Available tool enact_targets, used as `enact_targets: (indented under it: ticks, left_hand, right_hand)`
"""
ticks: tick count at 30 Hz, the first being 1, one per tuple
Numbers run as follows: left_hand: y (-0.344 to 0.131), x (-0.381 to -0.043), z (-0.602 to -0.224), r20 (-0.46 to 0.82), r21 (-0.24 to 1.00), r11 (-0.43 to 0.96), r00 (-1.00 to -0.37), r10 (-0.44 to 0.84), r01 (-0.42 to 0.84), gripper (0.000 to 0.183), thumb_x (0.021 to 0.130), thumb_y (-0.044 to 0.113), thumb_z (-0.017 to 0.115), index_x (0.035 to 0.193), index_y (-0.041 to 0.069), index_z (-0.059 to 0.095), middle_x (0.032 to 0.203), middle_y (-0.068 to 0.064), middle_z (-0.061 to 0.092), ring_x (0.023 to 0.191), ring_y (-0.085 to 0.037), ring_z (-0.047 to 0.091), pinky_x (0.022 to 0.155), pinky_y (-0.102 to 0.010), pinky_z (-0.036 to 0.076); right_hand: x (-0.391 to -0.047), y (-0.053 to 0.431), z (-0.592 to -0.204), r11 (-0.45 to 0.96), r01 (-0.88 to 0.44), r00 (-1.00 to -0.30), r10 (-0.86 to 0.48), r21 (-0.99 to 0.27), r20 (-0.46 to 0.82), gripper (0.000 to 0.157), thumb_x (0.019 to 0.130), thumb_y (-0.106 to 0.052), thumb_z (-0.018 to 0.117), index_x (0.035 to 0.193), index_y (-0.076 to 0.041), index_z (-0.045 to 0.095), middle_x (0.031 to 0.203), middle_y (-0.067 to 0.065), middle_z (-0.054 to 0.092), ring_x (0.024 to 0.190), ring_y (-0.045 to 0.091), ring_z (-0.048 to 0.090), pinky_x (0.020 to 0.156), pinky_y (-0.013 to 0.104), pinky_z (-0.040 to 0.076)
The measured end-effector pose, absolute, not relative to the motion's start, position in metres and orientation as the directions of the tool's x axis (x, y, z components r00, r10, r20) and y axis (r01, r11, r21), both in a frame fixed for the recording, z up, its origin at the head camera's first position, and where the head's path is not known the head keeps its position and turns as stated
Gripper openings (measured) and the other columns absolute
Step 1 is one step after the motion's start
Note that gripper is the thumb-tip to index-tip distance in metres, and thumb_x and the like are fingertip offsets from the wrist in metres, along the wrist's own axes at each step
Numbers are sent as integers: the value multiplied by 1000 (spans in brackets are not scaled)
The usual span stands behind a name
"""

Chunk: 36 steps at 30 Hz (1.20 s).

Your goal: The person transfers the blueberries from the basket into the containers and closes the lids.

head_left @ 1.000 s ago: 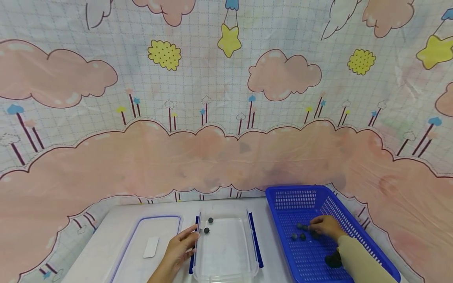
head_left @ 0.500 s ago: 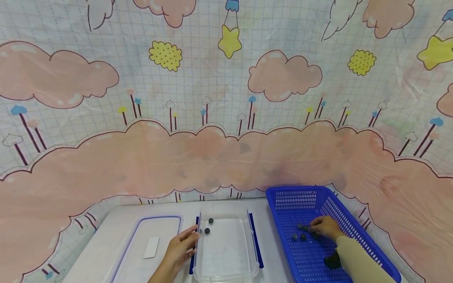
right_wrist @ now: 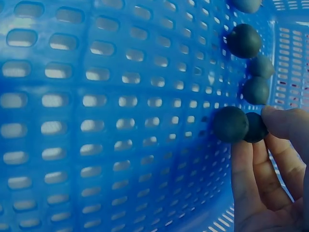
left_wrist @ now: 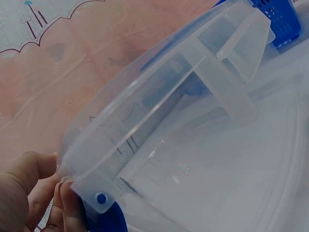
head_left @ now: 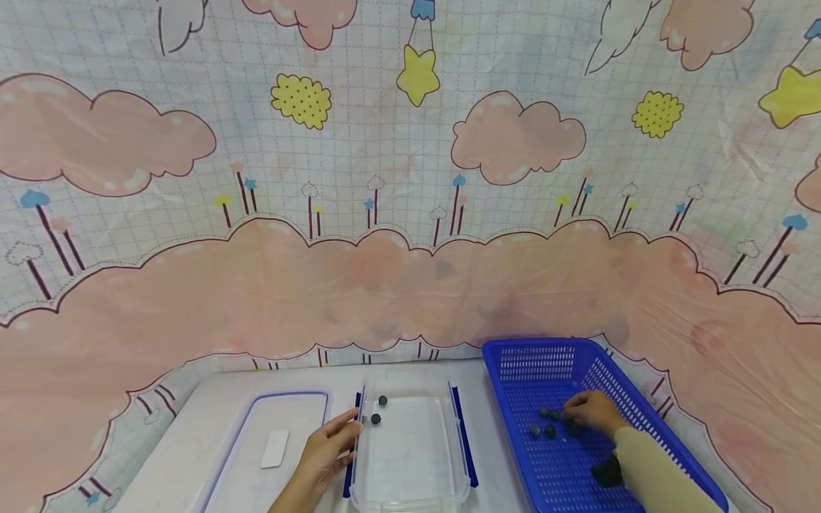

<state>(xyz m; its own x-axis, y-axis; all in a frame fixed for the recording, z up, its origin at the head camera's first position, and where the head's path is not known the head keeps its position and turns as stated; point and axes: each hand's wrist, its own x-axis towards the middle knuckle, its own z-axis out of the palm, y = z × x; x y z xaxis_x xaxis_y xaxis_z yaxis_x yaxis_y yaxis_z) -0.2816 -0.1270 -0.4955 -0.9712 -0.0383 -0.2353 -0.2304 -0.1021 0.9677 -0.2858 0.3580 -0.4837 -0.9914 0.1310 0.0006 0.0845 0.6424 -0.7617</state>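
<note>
In the head view my left hand [head_left: 323, 450] holds the left side of a clear plastic box [head_left: 413, 491] with blue side latches. The left wrist view has its thumb and fingers on either side of the box's edge, beside a blue latch [left_wrist: 108, 217]. Two small dark balls [head_left: 375, 419] lie in the box near its left wall. My right hand [head_left: 593, 413] reaches into a blue basket [head_left: 527, 356]. In the right wrist view it pinches a small dark ball [right_wrist: 256, 127] between thumb and fingers; another dark ball [right_wrist: 230, 124] sits right beside it.
Several more dark balls [head_left: 549, 431] lie on the basket's floor. A larger dark clump [head_left: 606, 472] is partly hidden by the right sleeve [head_left: 661, 470]. A clear lid [head_left: 295, 413] with a blue rim lies left of the box, bearing a white rectangular piece [head_left: 275, 449].
The head view has shifted very slightly. Both hands stay in almost the same places, the left at the box and the right in the basket.
</note>
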Motion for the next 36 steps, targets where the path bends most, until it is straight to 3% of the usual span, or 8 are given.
enact_targets:
  ticks: [14, 30, 36]
  left_hand:
    - [-127, -283, -496, -246, 967, -87, -968, -49, -241, 49, 88, 19, 73, 134, 6, 61, 99, 2, 66, 88, -17, 58, 70, -29, 53]
    - [-126, -283, -496, -246, 967, -83, -968, -57, -241, 47, 88, 18, 73, 132, 7, 62, 97, 3, 67, 87, -17, 57, 69, -28, 54]
    - [-127, -283, -495, -239, 968, -88, -970, -52, -234, 48, 88, 17, 73, 134, 6, 61, 98, 1, 64, 86, -16, 56, 69, -28, 53]
  right_hand:
    - [-283, 355, -469, 593, 19, -996, 77, -805, 33, 24, 93, -5, 63, 105, 16, 65, 98, 19, 70, 90, 27, 67, 81, 42, 57]
    - [-285, 337, -462, 521, -16, -998, 43, -853, 45, 38, 94, -20, 67, 116, 10, 64, 110, 18, 69, 103, 31, 67, 90, 45, 54]
    - [-284, 326, -455, 498, -51, -996, 33, -866, 78, 39, 93, -21, 68, 118, 9, 64, 112, 17, 69, 103, 27, 67, 89, 40, 55]
